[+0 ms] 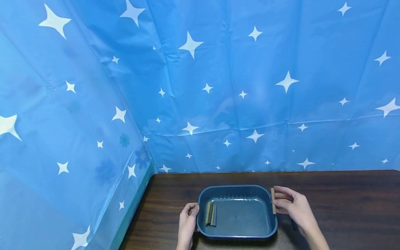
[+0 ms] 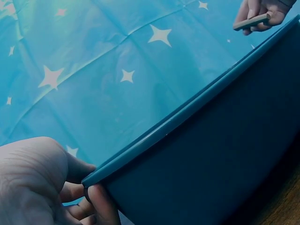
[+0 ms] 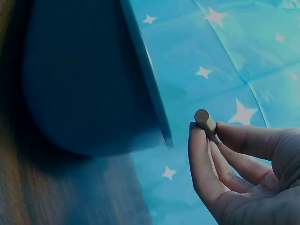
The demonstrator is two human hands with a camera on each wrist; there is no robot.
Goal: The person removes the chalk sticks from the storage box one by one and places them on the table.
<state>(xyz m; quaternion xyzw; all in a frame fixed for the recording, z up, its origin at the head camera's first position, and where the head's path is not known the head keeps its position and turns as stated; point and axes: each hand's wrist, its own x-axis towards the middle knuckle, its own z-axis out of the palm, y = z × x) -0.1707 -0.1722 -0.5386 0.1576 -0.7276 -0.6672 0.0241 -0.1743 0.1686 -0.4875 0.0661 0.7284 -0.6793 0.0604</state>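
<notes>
The step now, I judge, is to bring the tan stick (image 1: 273,193) over the rim of the blue basin (image 1: 242,222). Right hand (image 1: 296,207) pinches this stick betw. thumb and fingertips, fingers closed only so much as its thickness needs; the right wrist view shows it apart from the basin. It is at the basin's right end, approx. above or just outside the rim. Left hand (image 1: 186,222) holds the rim at the opposite end, thumb on top, fingers curled below.

To do it well: L hand should only steady the rim, w/o lifting or tilting, b/c the loose sticks (image 1: 211,214) inside could slide. R hand should go clear over the wall, then lower the stick near the floor before letting go, so it doesn't bounce or roll. If a neat row is wanted, best turn it parallel to the others.

Count: 1 basin, standing on 1 tabletop (image 1: 353,208); 1 tan stick in hand; inside, at the left part, approx. 4 sticks, yellowish and dark ones, lying side by side. They are so close that the exact no. I can't tell. Hands: 2, both occupied.
</notes>
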